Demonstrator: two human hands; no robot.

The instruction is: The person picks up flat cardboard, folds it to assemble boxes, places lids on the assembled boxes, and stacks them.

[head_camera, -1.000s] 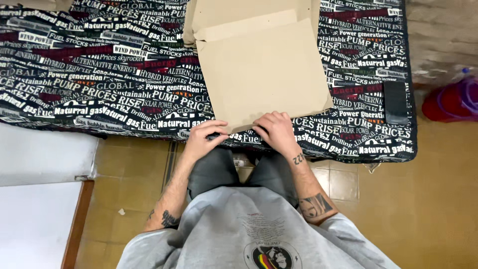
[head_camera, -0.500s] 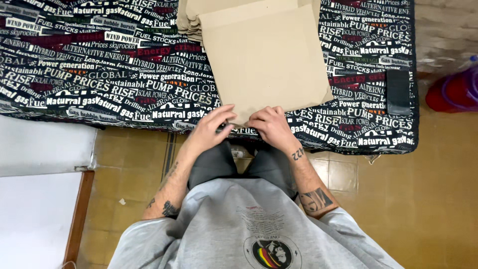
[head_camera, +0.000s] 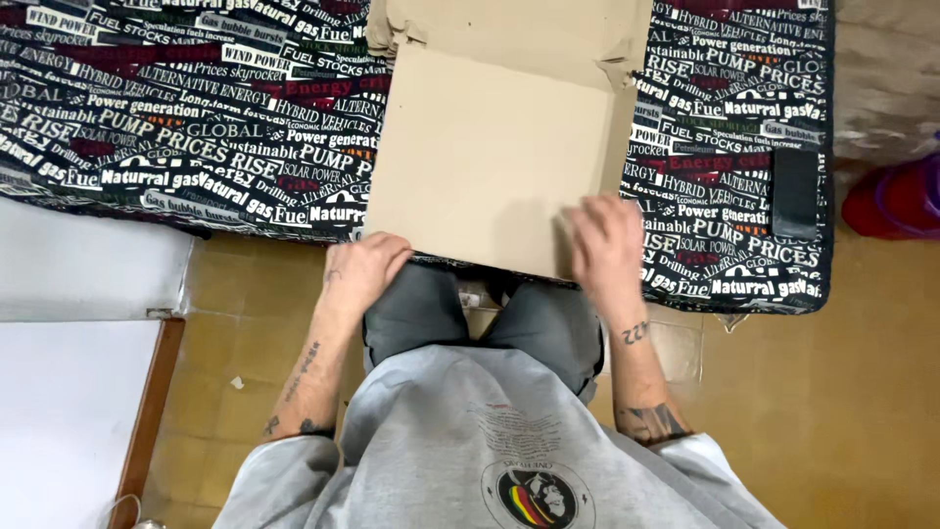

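While the person sits at the edge of the covered table (head_camera: 196, 147), a flat sheet of brown cardboard (head_camera: 490, 147) lies on the cloth right in front of them, its near edge hanging just over the table's edge above their knees. The left hand (head_camera: 364, 269) rests at the cardboard's near left corner, fingers curled under or against the edge; whether it actually pinches the sheet I cannot tell. The right hand (head_camera: 605, 240) lies on top near the near right corner, fingers spread loosely and flat, blurred with motion, pressing rather than gripping. As a judgement, the folding looks barely begun: the main panel is still flat, while the flaps (head_camera: 509, 20) along the cardboard's far edge seem creased and partly raised, with ragged notches at either far corner. The side walls do not appear to stand yet. To the right of the cardboard, on the same black cloth printed all over with white and red lettering, sits a small dark oblong object (head_camera: 795, 191), perhaps a phone. Farther right, off the table, a red and purple round container (head_camera: 896, 201) stands on the floor.
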